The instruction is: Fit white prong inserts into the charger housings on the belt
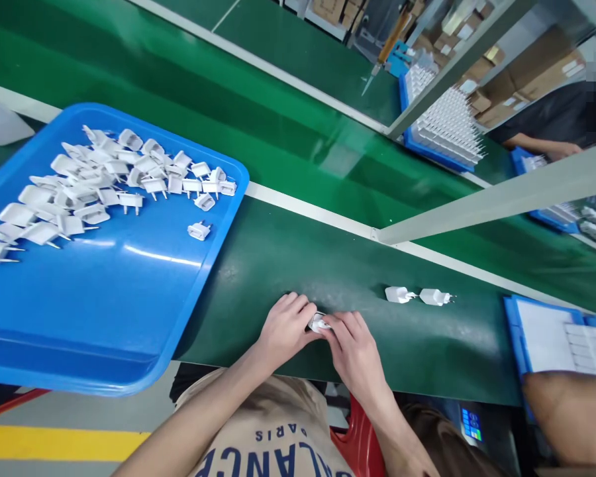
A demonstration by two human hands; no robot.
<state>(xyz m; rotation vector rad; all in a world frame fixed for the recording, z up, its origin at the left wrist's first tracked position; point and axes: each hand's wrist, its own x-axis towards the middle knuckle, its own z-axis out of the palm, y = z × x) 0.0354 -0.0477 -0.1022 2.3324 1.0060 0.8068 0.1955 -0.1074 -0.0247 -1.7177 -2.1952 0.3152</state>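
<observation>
Close to the front edge of the green table (258, 265), my left hand (289, 327) and my right hand (351, 342) meet around one white plug adapter (318, 322). The fingers of both hands are closed on it, and they hide most of its body. To the right on the tabletop lie two white plug adapters, a nearer one (398, 294) and a farther one (434, 297), in line with their pins to the right. On my left, a blue tray (114, 318) holds a heap of white plug pieces (94, 175), with one piece (199, 230) lying apart.
A white metal post (477, 199) slants up from the table's back rail. At right, a blue tray (519, 338) holds white pieces beside a co-worker's arm (571, 411). Across the divider, another blue tray (444, 156) carries rows of white pieces, with another person beyond.
</observation>
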